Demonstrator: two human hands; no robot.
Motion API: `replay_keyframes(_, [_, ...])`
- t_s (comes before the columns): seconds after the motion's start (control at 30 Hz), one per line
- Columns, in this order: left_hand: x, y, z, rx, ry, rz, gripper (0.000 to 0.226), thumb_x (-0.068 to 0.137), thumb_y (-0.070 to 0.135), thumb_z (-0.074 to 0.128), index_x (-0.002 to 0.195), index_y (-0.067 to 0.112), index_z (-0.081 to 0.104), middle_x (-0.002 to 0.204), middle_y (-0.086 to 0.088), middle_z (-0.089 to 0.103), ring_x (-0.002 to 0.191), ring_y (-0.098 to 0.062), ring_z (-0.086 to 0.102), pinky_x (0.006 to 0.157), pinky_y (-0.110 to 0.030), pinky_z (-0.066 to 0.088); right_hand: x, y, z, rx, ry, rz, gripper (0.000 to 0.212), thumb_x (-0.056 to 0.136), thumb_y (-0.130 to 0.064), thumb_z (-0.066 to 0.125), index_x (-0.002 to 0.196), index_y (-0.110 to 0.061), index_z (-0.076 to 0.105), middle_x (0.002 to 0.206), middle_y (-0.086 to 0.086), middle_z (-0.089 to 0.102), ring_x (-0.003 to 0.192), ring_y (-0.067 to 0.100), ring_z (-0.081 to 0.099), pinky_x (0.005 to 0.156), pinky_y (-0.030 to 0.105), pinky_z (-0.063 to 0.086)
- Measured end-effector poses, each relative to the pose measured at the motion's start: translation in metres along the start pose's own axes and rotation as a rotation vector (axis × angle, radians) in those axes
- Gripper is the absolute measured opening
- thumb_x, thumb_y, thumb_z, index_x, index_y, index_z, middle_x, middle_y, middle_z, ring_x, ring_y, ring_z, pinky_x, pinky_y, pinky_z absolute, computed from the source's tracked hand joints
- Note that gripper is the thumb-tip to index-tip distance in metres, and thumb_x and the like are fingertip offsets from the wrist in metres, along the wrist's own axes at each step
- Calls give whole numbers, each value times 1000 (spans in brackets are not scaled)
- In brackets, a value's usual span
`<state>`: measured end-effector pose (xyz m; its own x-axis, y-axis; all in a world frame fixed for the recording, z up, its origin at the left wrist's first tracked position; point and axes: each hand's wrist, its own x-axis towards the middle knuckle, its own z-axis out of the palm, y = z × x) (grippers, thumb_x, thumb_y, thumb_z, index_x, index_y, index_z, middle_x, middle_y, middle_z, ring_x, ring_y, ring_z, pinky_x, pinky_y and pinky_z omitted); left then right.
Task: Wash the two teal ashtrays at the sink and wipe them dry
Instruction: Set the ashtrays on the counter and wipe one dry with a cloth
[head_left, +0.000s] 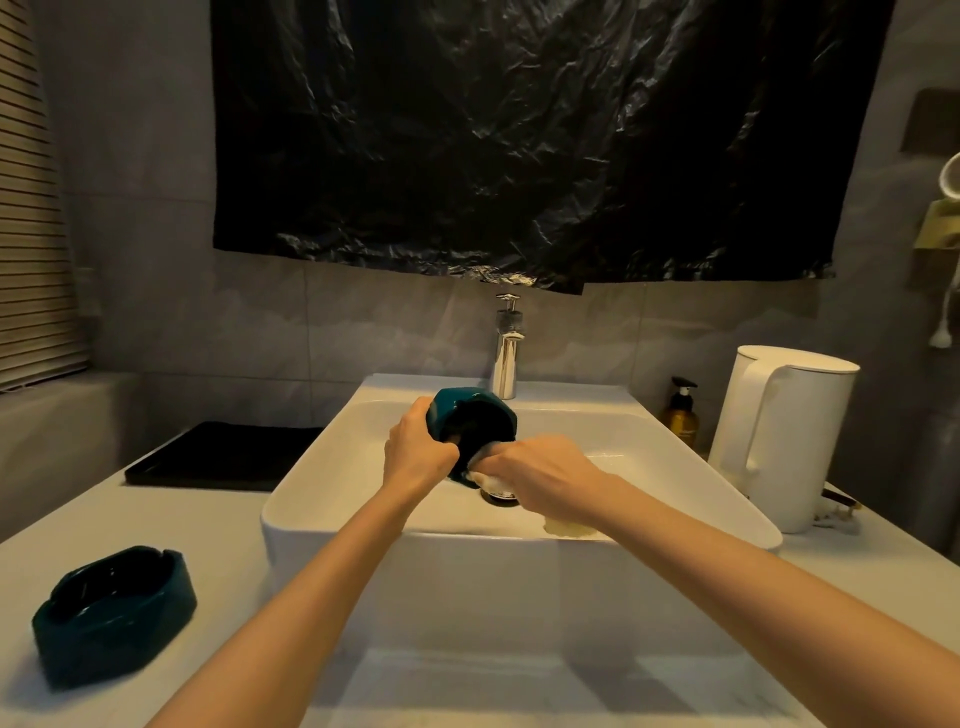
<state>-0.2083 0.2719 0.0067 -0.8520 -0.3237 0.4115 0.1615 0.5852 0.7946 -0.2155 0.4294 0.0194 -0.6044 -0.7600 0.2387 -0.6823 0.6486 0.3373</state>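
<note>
The left hand (418, 449) is gripping a tilted teal ashtray (470, 423) over the sink (322, 499); just beside it, the right hand (540, 475) is pinching a white cloth (493, 480) against it.

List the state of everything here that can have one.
held ashtray: tilted on its side above the sink, gripped by left hand.
pale cloth: held in right hand, pressed against that ashtray.
second ashtray: upright on the counter left of the sink, untouched.
faucet: no water stream visible.
kettle: upright, lid closed.
soap bottle: upright.
</note>
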Motion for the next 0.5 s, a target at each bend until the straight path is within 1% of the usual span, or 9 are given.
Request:
replay_keyframes(0.1, [-1, -2, 1, 34, -34, 18, 48, 74, -5, 64, 115, 14, 52, 105, -5, 60, 98, -23, 57, 80, -31, 50, -6, 8, -7, -154, -19, -71, 36, 94, -14, 53, 130, -22, 52, 119, 2, 61, 89, 27, 65, 67, 32, 55])
replay_keyframes(0.2, [2, -2, 4, 27, -59, 19, 48, 76, -3, 65, 119, 15, 51, 107, -4, 60, 99, -21, 56, 81, -30, 49, -10, 15, -11, -346, 26, -117, 36, 95, -14, 54, 129, -22, 51, 120, 2, 57, 88, 24, 64, 60, 27, 42])
replay_keyframes(0.23, [3, -2, 5, 17, -62, 10, 47, 76, -2, 65, 119, 15, 52, 108, -4, 60, 99, -21, 56, 82, -30, 49, -11, 16, -11, -411, 62, -114, 33, 92, -14, 58, 124, -21, 55, 115, 3, 58, 82, 22, 64, 56, 26, 37])
replay_keyframes(0.27, [4, -2, 5, 5, -64, -1, 46, 77, -1, 65, 119, 15, 52, 108, -4, 60, 99, -21, 56, 83, -31, 49, -12, 16, -9, -452, 80, -111, 28, 85, -16, 69, 112, -22, 63, 103, 2, 61, 71, 19, 63, 50, 25, 33])
replay_keyframes(0.3, [5, -2, 6, -11, -71, -21, 45, 78, 0, 65, 119, 16, 53, 109, -4, 60, 99, -21, 56, 85, -33, 50, -13, 15, -6, -462, 121, -128, 25, 73, -19, 80, 95, -24, 69, 89, -1, 63, 58, 16, 60, 44, 22, 27])
replay_keyframes(0.33, [7, -3, 6, -36, -83, -48, 44, 79, 1, 65, 119, 16, 53, 109, -4, 60, 100, -22, 56, 86, -35, 51, -12, 16, -2, -453, 143, -140, 25, 62, -21, 87, 81, -25, 70, 78, -3, 62, 49, 14, 57, 41, 19, 23])
replay_keyframes(0.37, [8, -4, 6, -72, -98, -79, 42, 81, 3, 64, 119, 17, 54, 109, -4, 60, 102, -23, 56, 87, -36, 52, -10, 16, 0, -434, 141, -154, 24, 60, -21, 87, 76, -24, 70, 74, -4, 63, 47, 13, 57, 40, 18, 23])
replay_keyframes(0.43, [10, -6, 6, -156, -114, -134, 39, 83, 11, 65, 119, 19, 54, 110, -2, 59, 103, -23, 55, 89, -41, 53, -7, 16, 6, -433, 86, -166, 20, 68, -18, 82, 84, -23, 70, 82, -1, 66, 53, 13, 62, 42, 19, 27])
replay_keyframes(0.5, [10, -7, 4, -225, -108, -160, 40, 83, 23, 68, 120, 21, 52, 113, -1, 59, 104, -23, 55, 90, -44, 53, -6, 14, 4, -432, 82, -154, 23, 68, -19, 83, 86, -22, 70, 81, 1, 66, 51, 14, 61, 43, 20, 26])
